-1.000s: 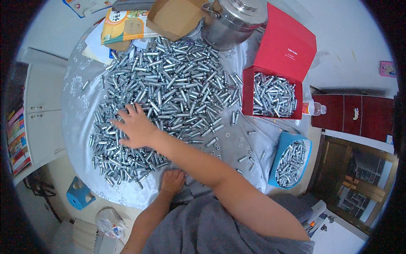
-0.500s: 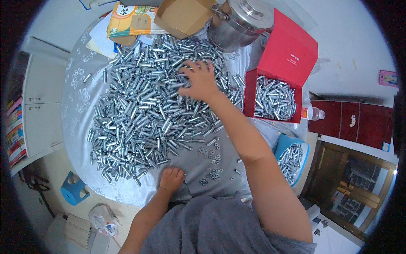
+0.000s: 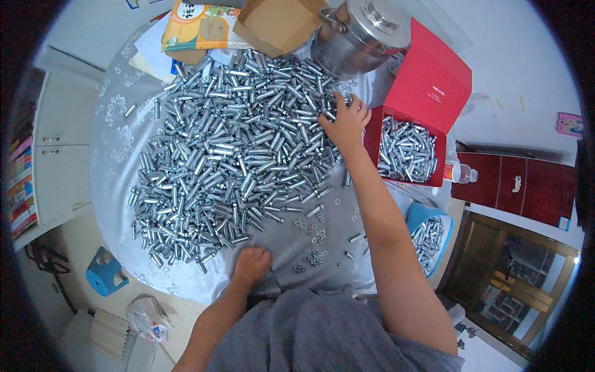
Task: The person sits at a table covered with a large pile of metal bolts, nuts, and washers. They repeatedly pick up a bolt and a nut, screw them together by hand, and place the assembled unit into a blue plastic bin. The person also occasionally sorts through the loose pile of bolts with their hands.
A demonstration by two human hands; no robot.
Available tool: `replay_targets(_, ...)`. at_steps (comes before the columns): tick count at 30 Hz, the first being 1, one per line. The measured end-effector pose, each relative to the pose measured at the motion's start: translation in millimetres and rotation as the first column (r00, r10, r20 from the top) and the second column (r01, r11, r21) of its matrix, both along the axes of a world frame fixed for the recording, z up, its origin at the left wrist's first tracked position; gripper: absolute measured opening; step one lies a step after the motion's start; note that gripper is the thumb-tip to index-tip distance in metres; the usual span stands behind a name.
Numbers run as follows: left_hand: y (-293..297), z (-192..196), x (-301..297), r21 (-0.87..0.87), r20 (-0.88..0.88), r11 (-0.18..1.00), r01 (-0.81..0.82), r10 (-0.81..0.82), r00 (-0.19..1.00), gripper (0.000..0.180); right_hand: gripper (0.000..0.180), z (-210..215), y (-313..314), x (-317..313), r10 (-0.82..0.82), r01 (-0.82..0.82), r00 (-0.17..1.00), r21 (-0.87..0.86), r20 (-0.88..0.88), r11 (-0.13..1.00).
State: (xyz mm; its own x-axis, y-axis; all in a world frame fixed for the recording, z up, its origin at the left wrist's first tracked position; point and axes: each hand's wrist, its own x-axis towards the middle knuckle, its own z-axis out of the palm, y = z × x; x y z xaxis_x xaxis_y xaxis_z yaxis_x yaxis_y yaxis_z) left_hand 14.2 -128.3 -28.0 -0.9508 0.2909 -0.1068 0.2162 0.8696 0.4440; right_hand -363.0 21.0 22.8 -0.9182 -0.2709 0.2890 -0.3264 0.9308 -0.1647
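A large pile of silver metal expansion bolts covers much of the round table. My right hand is at the pile's right edge, close to the red box. Its fingers are apart and curved over the bolts, with nothing seen in its grasp. At the table's near edge my left hand rests with fingers curled down beside the pile; whether anything is inside them is hidden. Small nuts and washers lie loose to the right of that hand. More bolts fill the red box, whose lid stands up behind it.
A blue container with more bolts stands at the right. Behind the pile are a steel lidded pot, an open cardboard box and a yellow-and-white package. A clear bottle lies beside the red box.
My right hand has moved right, from over the upper middle of the pile to its right edge near the red box. My left hand has stayed in place.
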Motion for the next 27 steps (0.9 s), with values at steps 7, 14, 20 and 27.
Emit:
replay_targets(7,1,-3,6,0.042,-0.045,0.997,-0.059,0.061,0.997,0.019,0.027,12,-88,28,0.639,-0.620,0.769,-0.232,0.011,0.750)
replay_targets(14,2,1,2,0.048,-0.053,0.997,-0.052,0.055,0.997,0.018,0.029,10,-86,43,0.620,-0.598,0.756,-0.164,0.211,0.785)
replay_targets(20,1,1,1,0.042,-0.044,0.998,-0.038,0.040,0.998,0.017,0.026,15,-67,84,0.696,-0.660,0.711,-0.247,0.099,0.709)
replay_targets(27,0,-2,3,0.040,-0.085,0.998,-0.058,0.062,0.995,0.018,0.020,18,-86,55,0.521,-0.438,0.828,-0.341,0.209,0.832)
